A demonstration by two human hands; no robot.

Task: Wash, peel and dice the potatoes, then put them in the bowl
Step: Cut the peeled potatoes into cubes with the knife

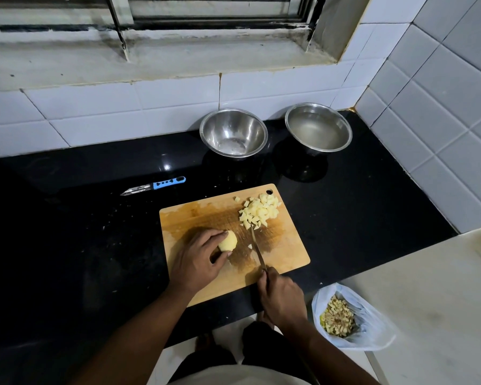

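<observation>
A wooden cutting board (283, 245) lies on the black counter. My left hand (197, 259) holds a peeled potato (229, 241) on the board's left half. My right hand (282, 297) grips a knife (257, 250) by its handle; the blade points away from me, with its tip at the edge of a pile of diced potato (260, 211) at the board's far right corner. One small cube lies beside the blade. An empty steel bowl (233, 133) stands behind the board, by the tiled wall.
A second steel bowl (318, 127) holding water stands to the right of the empty one. A blue-handled peeler (154, 186) lies on the counter left of the board. A plastic bag (350, 319) with peelings hangs below the counter's front edge at right.
</observation>
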